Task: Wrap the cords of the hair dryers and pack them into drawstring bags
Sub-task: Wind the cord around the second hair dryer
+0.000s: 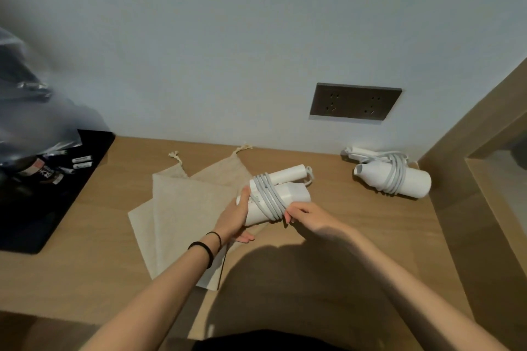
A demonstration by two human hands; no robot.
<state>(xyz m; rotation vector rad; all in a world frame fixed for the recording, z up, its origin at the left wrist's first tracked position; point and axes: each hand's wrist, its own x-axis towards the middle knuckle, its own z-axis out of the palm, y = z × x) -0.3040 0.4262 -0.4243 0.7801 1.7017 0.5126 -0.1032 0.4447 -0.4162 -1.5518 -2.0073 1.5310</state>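
Bags (182, 208) lie on the bench (356, 236). Above them the left hand (235, 218) grips a hair dryer (296, 194); the right hand (310, 215) pinches its wrapped cord (269, 196).

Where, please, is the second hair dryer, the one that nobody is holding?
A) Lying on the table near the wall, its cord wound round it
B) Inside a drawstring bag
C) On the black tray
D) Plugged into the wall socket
A: the second hair dryer lies on the table by the wall with its cord coiled round the body, while the drawstring bags lie flat and the wall socket has nothing plugged in.
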